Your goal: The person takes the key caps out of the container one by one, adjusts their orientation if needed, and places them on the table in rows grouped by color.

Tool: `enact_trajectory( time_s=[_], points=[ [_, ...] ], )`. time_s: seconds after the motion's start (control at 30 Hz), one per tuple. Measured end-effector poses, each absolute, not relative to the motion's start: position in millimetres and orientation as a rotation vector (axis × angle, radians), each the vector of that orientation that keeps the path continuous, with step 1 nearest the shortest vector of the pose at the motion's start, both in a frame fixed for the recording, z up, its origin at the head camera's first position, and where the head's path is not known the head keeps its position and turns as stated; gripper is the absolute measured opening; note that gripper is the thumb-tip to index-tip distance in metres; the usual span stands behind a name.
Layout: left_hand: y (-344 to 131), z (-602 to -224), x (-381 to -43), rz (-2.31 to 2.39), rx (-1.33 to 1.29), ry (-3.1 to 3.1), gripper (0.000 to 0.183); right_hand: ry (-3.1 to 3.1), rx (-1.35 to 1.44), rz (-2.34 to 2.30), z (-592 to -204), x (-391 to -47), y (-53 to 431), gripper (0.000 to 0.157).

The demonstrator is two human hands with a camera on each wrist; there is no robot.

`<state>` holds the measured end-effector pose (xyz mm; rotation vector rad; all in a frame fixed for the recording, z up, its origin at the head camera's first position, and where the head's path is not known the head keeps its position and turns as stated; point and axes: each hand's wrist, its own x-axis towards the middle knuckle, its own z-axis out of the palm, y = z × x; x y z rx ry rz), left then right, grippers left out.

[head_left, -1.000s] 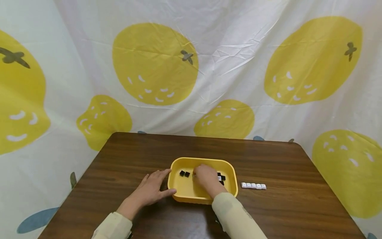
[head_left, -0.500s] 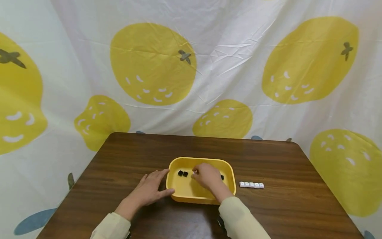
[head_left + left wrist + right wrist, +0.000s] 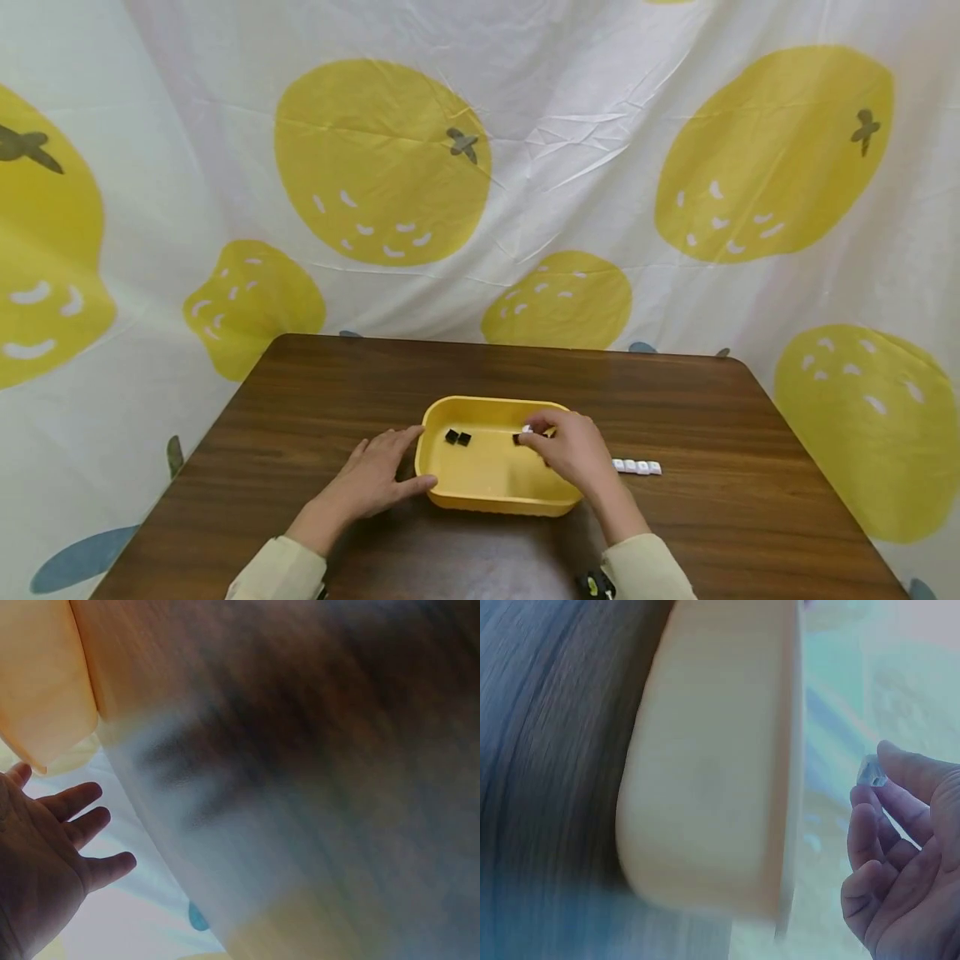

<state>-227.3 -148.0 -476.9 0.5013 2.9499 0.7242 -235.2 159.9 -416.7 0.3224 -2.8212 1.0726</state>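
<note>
Between thumb and fingertips my right hand [image 3: 573, 450] pinches a white keycap [image 3: 871, 772], held up above the right part of a yellow tray [image 3: 480, 483]. My left hand [image 3: 375, 477] touches the tray's left side, its fingers spread and extended. Inside the tray, two small black square pieces [image 3: 458, 437] lie towards the left. Another dark piece [image 3: 517, 438] shows beside the right fingertips; the right hand hides part of the tray behind it. On the table to the right sits a row of white keycaps [image 3: 637, 467], its left end partly covered by the right hand.
The brown wooden table [image 3: 345, 375] extends around the tray on all sides. Behind it hangs a white cloth [image 3: 555, 167] with yellow lemon prints.
My right hand has lifted from the tray's middle and moved right with the white keycap in its fingertips. My left hand stays at the tray's left side.
</note>
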Motion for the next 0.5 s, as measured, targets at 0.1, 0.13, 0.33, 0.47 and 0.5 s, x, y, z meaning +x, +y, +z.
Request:
enact_trajectory(
  time_s=[0.1,0.13,0.33,0.47,0.5],
  points=[
    [-147.8,-476.3,-227.1,0.730,0.505,2.946,0.085,-2.817,0.229,1.157,-416.0,-230.9,177.3,0.012],
    [-147.9,-476.3,-227.2,0.729,0.504,2.946,0.085,-2.811,0.203,1.166,-416.2,-230.2,183.1,0.013],
    [-148.6,-476.6,-227.5,0.709,0.497,2.950,0.086,-2.764,0.066,1.291,-422.1,-225.9,220.0,0.020],
    [-148.9,-477.5,-228.7,0.692,0.488,2.949,0.086,-2.751,0.008,1.304,-427.1,-223.2,249.5,0.025],
    [-148.9,-477.7,-229.0,0.692,0.485,2.948,0.086,-2.750,-0.005,1.300,-428.0,-222.7,257.2,0.027]
  ],
)
